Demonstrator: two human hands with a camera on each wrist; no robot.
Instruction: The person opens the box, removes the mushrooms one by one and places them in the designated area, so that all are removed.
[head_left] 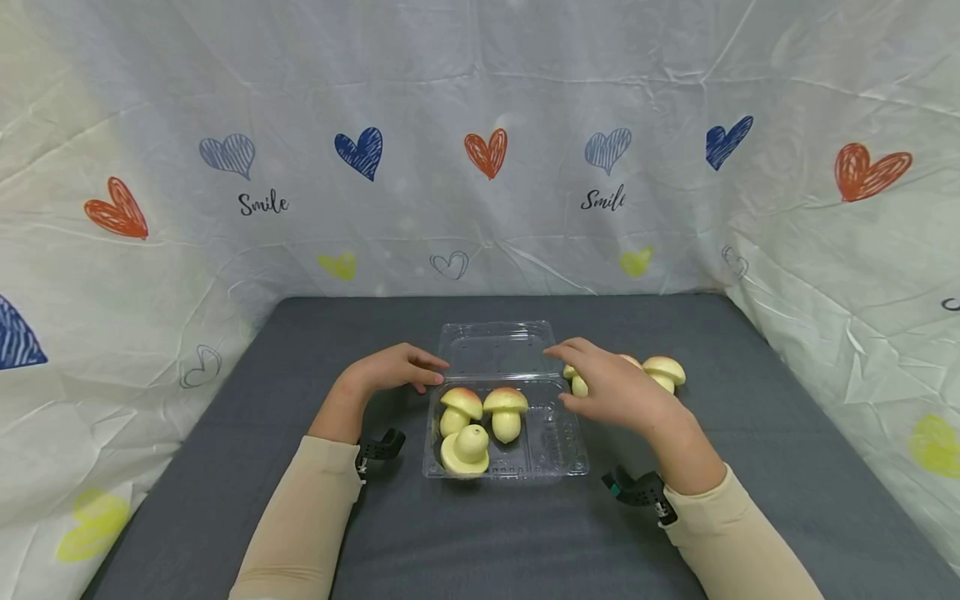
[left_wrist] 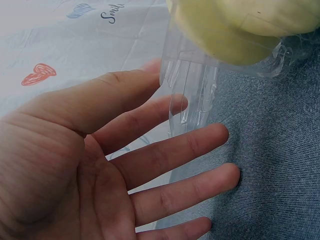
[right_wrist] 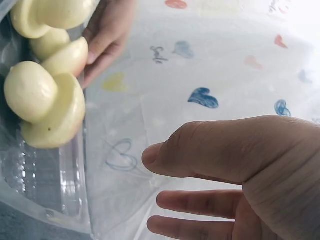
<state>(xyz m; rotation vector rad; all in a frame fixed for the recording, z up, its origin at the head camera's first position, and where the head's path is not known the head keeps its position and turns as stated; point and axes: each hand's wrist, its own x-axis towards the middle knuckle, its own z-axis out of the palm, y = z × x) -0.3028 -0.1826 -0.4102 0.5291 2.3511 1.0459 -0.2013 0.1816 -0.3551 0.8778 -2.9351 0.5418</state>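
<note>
A clear plastic clamshell box (head_left: 557, 443) lies on the table, its lid (head_left: 495, 352) folded back flat. Three mushroom-shaped pieces, yellow with reddish caps, sit in its left part: one at the back left (head_left: 461, 408), one beside it (head_left: 506, 412), and one stem-up in front (head_left: 465, 452). At the box's left edge is my left hand (head_left: 393, 368), fingers extended; the thumb (left_wrist: 125, 92) is by the plastic, and whether it touches cannot be told. My right hand (head_left: 618, 387) hovers by the right edge, fingers spread and holding nothing.
More mushroom pieces (head_left: 666, 371) lie right of the box, partly hidden behind my right hand. Grey cloth (head_left: 480, 542) covers the table. A white sheet with printed hearts (head_left: 486, 152) hangs behind and at both sides. Each wrist wears a black camera mount (head_left: 382, 446).
</note>
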